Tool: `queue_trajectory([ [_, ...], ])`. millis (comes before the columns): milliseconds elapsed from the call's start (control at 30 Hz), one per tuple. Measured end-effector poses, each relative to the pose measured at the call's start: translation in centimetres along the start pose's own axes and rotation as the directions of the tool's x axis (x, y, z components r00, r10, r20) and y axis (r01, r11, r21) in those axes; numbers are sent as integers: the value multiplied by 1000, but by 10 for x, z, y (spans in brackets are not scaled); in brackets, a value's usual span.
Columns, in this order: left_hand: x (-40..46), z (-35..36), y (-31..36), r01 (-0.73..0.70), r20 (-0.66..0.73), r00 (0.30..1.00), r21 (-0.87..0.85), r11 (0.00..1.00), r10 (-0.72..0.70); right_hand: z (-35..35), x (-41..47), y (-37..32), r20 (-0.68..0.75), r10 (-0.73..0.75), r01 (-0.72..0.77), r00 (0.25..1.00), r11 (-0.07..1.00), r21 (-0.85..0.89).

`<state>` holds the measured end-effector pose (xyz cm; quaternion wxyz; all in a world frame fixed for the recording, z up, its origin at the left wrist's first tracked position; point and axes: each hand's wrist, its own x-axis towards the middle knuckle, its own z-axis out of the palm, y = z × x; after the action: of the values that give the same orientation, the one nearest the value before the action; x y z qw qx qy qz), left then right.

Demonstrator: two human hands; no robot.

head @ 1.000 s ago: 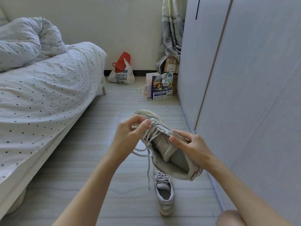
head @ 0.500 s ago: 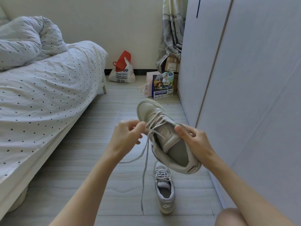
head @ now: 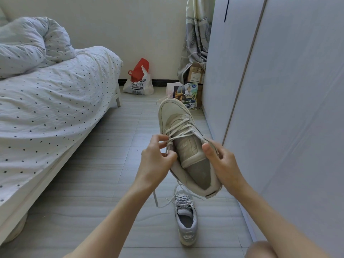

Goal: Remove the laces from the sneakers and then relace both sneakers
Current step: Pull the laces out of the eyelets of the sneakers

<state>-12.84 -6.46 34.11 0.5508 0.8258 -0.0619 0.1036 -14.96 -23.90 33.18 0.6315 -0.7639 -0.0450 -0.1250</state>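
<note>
The beige sneaker (head: 184,146) is now tipped up higher, above the floor (head: 104,183). The left hand (head: 155,161) pinches its lace (head: 168,146), now pulled in close. The right hand (head: 221,161) grips the collar. Unlacing has only begun; the grey sneaker (head: 186,220) waits on the floor.

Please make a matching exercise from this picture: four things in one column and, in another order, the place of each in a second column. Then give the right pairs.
1. beige sneaker
2. grey sneaker
3. red and white bag
4. dotted quilt

a. on the bed
b. on the floor, below the hands
c. held in both hands
d. on the floor by the far wall

Pairs: 1-c, 2-b, 3-d, 4-a
</note>
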Motion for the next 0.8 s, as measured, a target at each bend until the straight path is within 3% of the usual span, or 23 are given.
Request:
queue_trajectory([
  [133,0,0,-3,-6,-80,997,159,987,19,6,1,8,34,67,-61,997,987,-149],
  [300,-5,6,-6,-38,-39,998,267,963,51,20,6,18,-162,135,-171,977,957,-233],
  [433,-3,8,-3,-68,-26,996,316,946,81,25,6,17,-257,87,-154,962,956,-251],
  [633,4,7,2,-19,-1,1000,370,929,21,27,6,14,-253,-101,10,962,940,-340],
  [733,1,7,6,-123,-22,989,450,884,148,25,7,14,-287,-112,19,951,951,-310],
  [800,1,5,7,-209,-38,969,410,888,245,23,9,14,-320,-102,6,942,958,-288],
])
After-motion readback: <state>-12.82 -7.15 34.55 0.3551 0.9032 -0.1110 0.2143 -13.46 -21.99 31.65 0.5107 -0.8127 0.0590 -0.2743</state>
